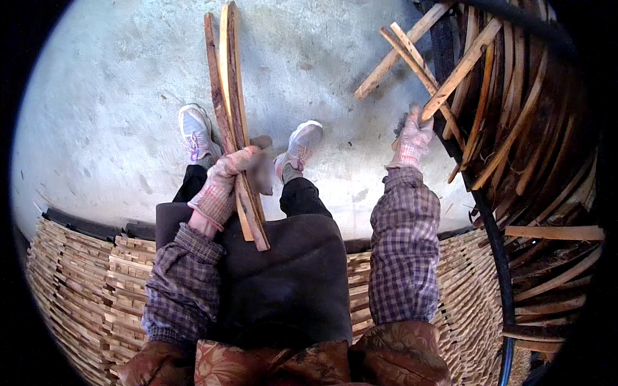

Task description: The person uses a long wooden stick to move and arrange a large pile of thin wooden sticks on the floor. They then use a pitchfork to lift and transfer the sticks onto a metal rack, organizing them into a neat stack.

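My left hand [222,183], in a pink knitted glove, is closed around a bundle of long thin wooden slats [230,96]. The bundle points away from me, above my lap and between my two feet. My right hand [412,138], gloved the same way, is raised at the right and grips the lower ends of a few lighter wooden slats [450,80]. Those slats fan out upward over the concrete floor [116,83] and touch the pile at the right. Both forearms wear checked purple sleeves.
A large heap of curved wooden slats [534,141] fills the right side, edged by a black rim [496,257]. Neatly stacked short slats [90,276] lie to both sides of my seat. My two light shoes [196,132] rest on the floor. A dark apron [290,270] covers my lap.
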`<state>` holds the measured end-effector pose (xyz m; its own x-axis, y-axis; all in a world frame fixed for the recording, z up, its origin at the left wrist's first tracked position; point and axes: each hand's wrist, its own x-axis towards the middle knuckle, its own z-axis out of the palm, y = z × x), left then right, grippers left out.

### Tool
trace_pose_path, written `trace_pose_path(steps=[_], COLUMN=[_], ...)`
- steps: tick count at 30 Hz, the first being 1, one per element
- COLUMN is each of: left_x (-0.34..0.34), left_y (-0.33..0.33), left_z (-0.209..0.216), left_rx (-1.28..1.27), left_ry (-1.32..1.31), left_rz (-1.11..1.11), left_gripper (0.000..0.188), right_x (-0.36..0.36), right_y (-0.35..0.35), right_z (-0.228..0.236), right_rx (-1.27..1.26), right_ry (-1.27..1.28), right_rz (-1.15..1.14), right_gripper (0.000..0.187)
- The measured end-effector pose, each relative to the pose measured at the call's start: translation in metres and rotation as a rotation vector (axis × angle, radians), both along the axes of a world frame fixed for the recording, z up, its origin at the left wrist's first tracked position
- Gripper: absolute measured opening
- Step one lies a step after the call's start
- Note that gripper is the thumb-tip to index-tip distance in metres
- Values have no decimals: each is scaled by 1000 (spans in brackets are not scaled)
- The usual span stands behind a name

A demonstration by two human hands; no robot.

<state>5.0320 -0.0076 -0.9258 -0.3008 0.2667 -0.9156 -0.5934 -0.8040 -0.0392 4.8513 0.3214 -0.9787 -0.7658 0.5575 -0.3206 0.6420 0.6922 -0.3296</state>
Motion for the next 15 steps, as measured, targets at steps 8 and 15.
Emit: trace_pose_path(steps=[8,15], left_x=[3,-1], left_y=[-18,-22], left_z=[10,20], left_rx=[73,1], left_ry=[39,-15], left_rz=[103,29], left_gripper=[46,40], right_x=[-33,10], right_y=[-43,-12], right_z=[-27,-56], right_rx=[212,145], right_ry=[-134,-391], right_rz=[64,103], right_gripper=[60,56])
